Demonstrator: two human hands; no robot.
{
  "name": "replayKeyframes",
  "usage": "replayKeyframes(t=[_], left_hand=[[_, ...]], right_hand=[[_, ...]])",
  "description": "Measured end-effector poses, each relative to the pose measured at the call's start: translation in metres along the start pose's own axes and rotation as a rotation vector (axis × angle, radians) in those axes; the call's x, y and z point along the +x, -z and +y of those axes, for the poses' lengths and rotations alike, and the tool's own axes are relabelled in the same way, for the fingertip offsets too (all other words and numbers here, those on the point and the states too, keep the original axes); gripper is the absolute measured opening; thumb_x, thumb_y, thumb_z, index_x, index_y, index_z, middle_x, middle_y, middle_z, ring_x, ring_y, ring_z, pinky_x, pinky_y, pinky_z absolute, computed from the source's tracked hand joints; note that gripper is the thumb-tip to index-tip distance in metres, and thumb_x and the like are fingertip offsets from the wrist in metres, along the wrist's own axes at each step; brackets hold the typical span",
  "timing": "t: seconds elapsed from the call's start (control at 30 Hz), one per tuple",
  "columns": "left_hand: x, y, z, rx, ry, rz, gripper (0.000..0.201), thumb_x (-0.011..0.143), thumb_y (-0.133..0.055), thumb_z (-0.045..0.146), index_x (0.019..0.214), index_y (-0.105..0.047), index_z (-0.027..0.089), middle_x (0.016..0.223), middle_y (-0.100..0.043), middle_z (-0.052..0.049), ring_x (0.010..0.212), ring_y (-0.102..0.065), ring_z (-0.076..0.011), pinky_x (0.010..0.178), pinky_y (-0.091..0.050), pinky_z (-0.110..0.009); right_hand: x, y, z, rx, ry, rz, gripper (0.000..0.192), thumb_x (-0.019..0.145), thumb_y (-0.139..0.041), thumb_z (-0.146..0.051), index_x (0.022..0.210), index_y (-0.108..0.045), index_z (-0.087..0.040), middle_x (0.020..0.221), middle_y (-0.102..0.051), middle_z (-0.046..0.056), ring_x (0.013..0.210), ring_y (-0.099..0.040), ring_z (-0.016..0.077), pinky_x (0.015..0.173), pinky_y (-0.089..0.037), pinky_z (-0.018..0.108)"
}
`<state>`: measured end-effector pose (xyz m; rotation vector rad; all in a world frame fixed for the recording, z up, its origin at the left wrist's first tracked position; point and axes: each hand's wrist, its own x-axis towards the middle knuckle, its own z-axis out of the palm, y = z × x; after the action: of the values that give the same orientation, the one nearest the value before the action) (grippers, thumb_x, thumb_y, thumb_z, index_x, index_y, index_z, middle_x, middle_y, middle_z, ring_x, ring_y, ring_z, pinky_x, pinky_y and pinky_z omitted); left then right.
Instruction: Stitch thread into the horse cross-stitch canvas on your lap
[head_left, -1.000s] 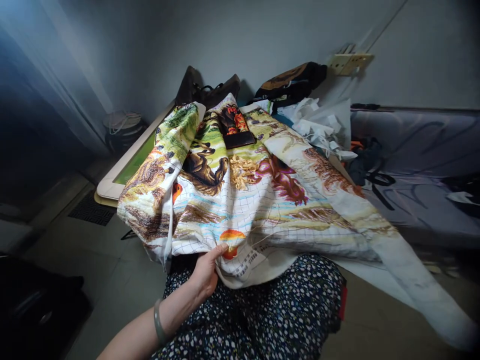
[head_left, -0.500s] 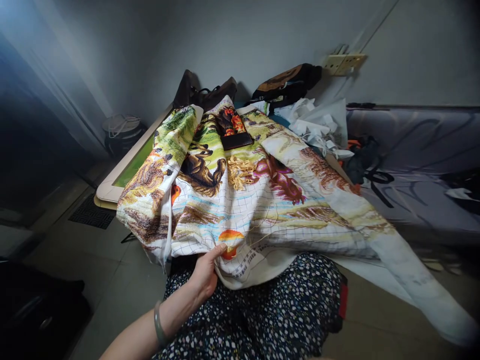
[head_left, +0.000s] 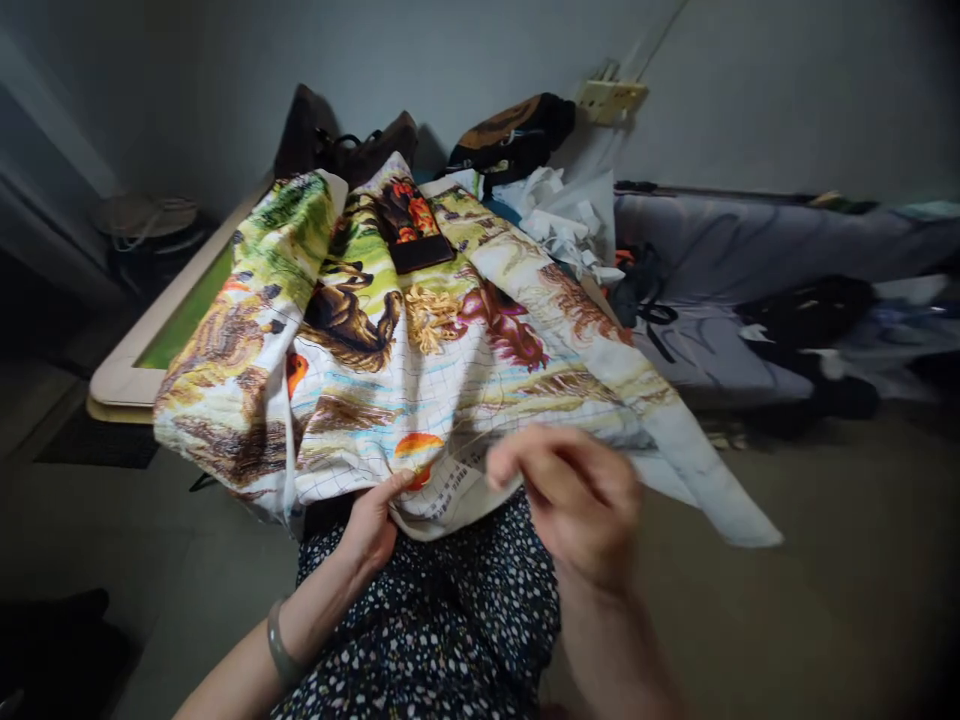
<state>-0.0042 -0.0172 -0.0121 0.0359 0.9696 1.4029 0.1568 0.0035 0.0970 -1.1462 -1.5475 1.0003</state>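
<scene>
A large cross-stitch cloth [head_left: 480,390] with printed grid lines and partly stitched horses spreads from the table down to my lap. My left hand [head_left: 373,522] pinches its near edge, thumb on top beside an orange-and-red stitched patch [head_left: 420,458], the other fingers underneath. To the right, my right hand [head_left: 574,500] is raised in front of the cloth, blurred, with thumb and fingers drawn together. Whatever it pinches is too small to make out. A pale loose thread [head_left: 491,408] lies over the cloth near it. A dark flat case [head_left: 421,253] rests on the cloth farther back.
The cloth covers most of a pale-rimmed table [head_left: 124,375]. Behind it stand a dark bag [head_left: 345,150], a black-and-brown bag [head_left: 514,135] and white plastic bags [head_left: 566,220]. At the right is a grey couch [head_left: 720,350] with dark clothes [head_left: 814,310].
My right hand has come into view from below, rising in front of the cloth's right part. My left hand keeps its hold on the edge. The whole view has shifted, moving the scene leftward.
</scene>
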Motion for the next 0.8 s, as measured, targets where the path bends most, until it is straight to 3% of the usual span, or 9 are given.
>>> replayKeyframes(t=[0.07,0.2,0.4,0.57,0.67,0.73,0.8], left_hand=[[-0.001,-0.001,0.001,0.025,0.023,-0.018,0.050,0.058,-0.080,0.015,0.106,-0.069,0.009,0.102,-0.074,-0.013,0.101,-0.067,-0.0264,0.102,-0.044,-0.040],[-0.002,0.000,0.004,0.053,-0.003,-0.003,0.053,0.054,-0.082,0.014,0.106,-0.070,0.010,0.098,-0.074,-0.011,0.098,-0.067,-0.0252,0.100,-0.045,-0.038],[0.000,0.002,0.003,0.056,-0.020,-0.019,0.045,0.055,-0.082,0.012,0.098,-0.072,0.011,0.093,-0.075,-0.009,0.087,-0.069,-0.0213,0.092,-0.050,-0.034],[0.000,0.000,0.003,0.043,-0.027,-0.017,0.044,0.056,-0.082,0.013,0.099,-0.072,0.012,0.094,-0.075,-0.008,0.085,-0.069,-0.0189,0.089,-0.051,-0.031],[0.000,-0.001,0.004,0.042,-0.020,-0.027,0.043,0.058,-0.081,0.012,0.100,-0.072,0.012,0.098,-0.075,-0.009,0.091,-0.068,-0.0202,0.092,-0.050,-0.032],[0.000,0.000,0.004,0.040,-0.017,-0.028,0.043,0.059,-0.081,0.012,0.101,-0.072,0.012,0.101,-0.074,-0.009,0.095,-0.068,-0.0215,0.094,-0.050,-0.033],[0.001,0.000,0.004,0.032,-0.015,-0.021,0.044,0.059,-0.080,0.011,0.102,-0.071,0.012,0.102,-0.074,-0.009,0.097,-0.068,-0.0223,0.094,-0.050,-0.034]], right_hand=[[0.020,-0.015,0.021,-0.027,-0.004,-0.048,0.022,0.091,-0.054,-0.039,0.086,-0.070,-0.025,0.079,-0.069,0.003,0.072,-0.065,0.0159,0.069,-0.051,0.031],[0.037,-0.038,0.055,-0.297,0.043,-0.276,0.019,0.089,-0.054,-0.019,0.083,-0.073,-0.018,0.083,-0.069,0.004,0.079,-0.062,0.0154,0.075,-0.047,0.028],[0.028,-0.049,0.058,-0.417,0.022,-0.415,0.011,0.081,-0.066,-0.011,0.082,-0.073,-0.018,0.081,-0.066,0.001,0.078,-0.059,0.0134,0.074,-0.044,0.025],[0.028,-0.060,0.057,-0.426,0.000,-0.361,0.015,0.078,-0.063,-0.005,0.069,-0.065,-0.017,0.076,-0.063,0.000,0.076,-0.057,0.0133,0.074,-0.043,0.026],[0.039,-0.056,0.053,-0.181,-0.098,-0.222,0.014,0.087,-0.054,-0.015,0.074,-0.060,-0.018,0.073,-0.063,-0.001,0.063,-0.057,0.0109,0.059,-0.044,0.023],[0.051,-0.037,0.043,0.083,-0.183,-0.103,0.018,0.093,-0.047,-0.027,0.083,-0.059,-0.019,0.076,-0.067,-0.001,0.051,-0.054,0.0084,0.046,-0.041,0.021],[0.063,0.000,0.026,0.295,-0.184,0.020,0.026,0.095,-0.041,-0.030,0.083,-0.061,-0.018,0.074,-0.069,-0.003,0.040,-0.047,0.0039,0.040,-0.035,0.019]])
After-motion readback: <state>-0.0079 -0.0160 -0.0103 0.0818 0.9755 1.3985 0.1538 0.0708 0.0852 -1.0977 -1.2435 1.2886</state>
